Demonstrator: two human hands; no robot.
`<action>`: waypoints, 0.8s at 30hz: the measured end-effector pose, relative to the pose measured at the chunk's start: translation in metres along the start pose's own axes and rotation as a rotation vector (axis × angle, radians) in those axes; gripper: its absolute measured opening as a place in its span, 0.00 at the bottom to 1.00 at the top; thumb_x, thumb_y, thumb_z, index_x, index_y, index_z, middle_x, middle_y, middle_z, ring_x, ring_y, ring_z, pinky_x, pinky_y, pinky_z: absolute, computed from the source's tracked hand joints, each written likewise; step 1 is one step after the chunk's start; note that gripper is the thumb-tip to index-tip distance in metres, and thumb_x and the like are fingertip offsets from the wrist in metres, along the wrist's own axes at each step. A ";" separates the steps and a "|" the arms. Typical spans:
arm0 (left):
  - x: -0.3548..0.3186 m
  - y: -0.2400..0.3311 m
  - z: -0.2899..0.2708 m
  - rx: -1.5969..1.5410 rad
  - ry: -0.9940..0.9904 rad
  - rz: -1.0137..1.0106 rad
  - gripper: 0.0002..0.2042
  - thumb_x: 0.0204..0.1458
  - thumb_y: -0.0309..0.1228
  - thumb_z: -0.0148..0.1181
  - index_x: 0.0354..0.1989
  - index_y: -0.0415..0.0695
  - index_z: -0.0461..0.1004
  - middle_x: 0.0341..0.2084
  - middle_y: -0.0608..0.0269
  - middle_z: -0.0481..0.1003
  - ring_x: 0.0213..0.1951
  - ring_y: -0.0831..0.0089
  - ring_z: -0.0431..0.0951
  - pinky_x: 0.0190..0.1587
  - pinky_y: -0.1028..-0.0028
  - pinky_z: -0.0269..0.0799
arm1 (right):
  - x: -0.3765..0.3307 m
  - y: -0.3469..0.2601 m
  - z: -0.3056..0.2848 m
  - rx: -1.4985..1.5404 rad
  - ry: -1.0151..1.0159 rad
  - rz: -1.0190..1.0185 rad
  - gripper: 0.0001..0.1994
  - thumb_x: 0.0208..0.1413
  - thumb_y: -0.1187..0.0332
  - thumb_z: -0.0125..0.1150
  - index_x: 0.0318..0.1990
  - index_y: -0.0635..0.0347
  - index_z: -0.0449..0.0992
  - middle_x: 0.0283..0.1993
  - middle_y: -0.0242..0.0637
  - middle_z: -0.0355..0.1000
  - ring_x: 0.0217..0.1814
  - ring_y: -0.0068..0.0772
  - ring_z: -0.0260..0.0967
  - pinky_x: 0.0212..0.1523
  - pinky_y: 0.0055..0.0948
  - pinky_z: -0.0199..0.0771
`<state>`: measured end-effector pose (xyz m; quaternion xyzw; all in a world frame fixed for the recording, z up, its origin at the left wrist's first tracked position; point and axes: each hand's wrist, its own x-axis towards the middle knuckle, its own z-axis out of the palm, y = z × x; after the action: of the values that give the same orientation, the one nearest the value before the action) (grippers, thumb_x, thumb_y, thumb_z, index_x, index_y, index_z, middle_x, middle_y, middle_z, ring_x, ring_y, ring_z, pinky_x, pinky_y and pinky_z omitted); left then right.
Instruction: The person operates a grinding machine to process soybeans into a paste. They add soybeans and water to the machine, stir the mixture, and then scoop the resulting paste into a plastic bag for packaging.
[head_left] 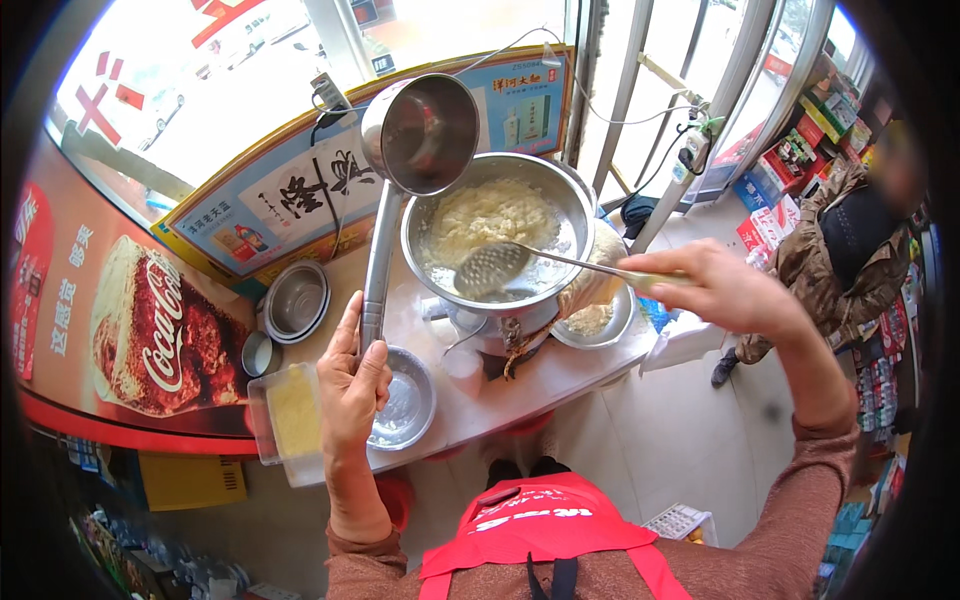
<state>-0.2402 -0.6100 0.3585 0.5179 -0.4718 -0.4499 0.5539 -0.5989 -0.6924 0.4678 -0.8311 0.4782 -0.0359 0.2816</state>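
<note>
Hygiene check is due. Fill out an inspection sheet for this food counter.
Surface: pale counter, crowded.
Job's things: big metal bowl of pale crumbly food; slotted spoon in it; metal scoop raised beside its rim.
Clutter: stacked small bowls, shallow metal dish, plastic tub of yellow grains.
Hands: left hand grips the scoop handle; right hand grips the spoon handle.
Cables: cable runs behind the bowl to the window frame.
Surroundings: windows, posters, another person by shelves.
</note>
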 end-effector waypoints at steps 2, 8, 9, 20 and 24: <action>0.004 0.001 0.000 0.011 0.001 -0.017 0.28 0.58 0.24 0.53 0.67 0.36 0.54 0.22 0.73 0.65 0.14 0.89 0.59 0.14 0.86 0.56 | 0.014 0.006 0.020 -0.058 0.104 -0.012 0.20 0.56 0.65 0.54 0.56 0.58 0.72 0.36 0.51 0.76 0.41 0.47 0.74 0.46 0.41 0.70; 0.008 0.005 -0.002 0.000 -0.006 0.032 0.27 0.58 0.24 0.52 0.67 0.37 0.53 0.22 0.73 0.65 0.14 0.89 0.59 0.13 0.86 0.56 | 0.013 0.023 0.020 0.124 0.332 -0.176 0.16 0.54 0.70 0.57 0.51 0.57 0.76 0.37 0.49 0.76 0.39 0.44 0.76 0.41 0.32 0.73; 0.009 0.005 -0.002 0.018 0.010 0.013 0.27 0.58 0.24 0.52 0.67 0.37 0.53 0.22 0.73 0.65 0.14 0.89 0.59 0.13 0.86 0.56 | 0.017 0.024 0.020 -0.071 0.429 -0.302 0.17 0.54 0.69 0.58 0.52 0.52 0.76 0.37 0.46 0.77 0.36 0.42 0.75 0.38 0.32 0.74; 0.004 0.003 -0.008 -0.026 0.040 0.013 0.28 0.58 0.24 0.52 0.67 0.34 0.53 0.22 0.71 0.66 0.16 0.88 0.60 0.15 0.86 0.55 | 0.007 0.040 0.038 -0.631 0.375 -0.270 0.20 0.52 0.71 0.59 0.53 0.36 0.74 0.28 0.33 0.66 0.27 0.36 0.70 0.26 0.34 0.70; 0.007 -0.002 -0.009 -0.042 0.026 0.022 0.27 0.58 0.23 0.51 0.67 0.34 0.54 0.22 0.71 0.67 0.15 0.89 0.60 0.14 0.86 0.55 | 0.005 0.038 0.049 -0.470 0.472 -0.158 0.22 0.54 0.71 0.58 0.57 0.41 0.72 0.27 0.38 0.65 0.26 0.42 0.69 0.27 0.39 0.69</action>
<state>-0.2301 -0.6153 0.3570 0.5067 -0.4605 -0.4470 0.5756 -0.6097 -0.6896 0.4072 -0.8766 0.4595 -0.1376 -0.0399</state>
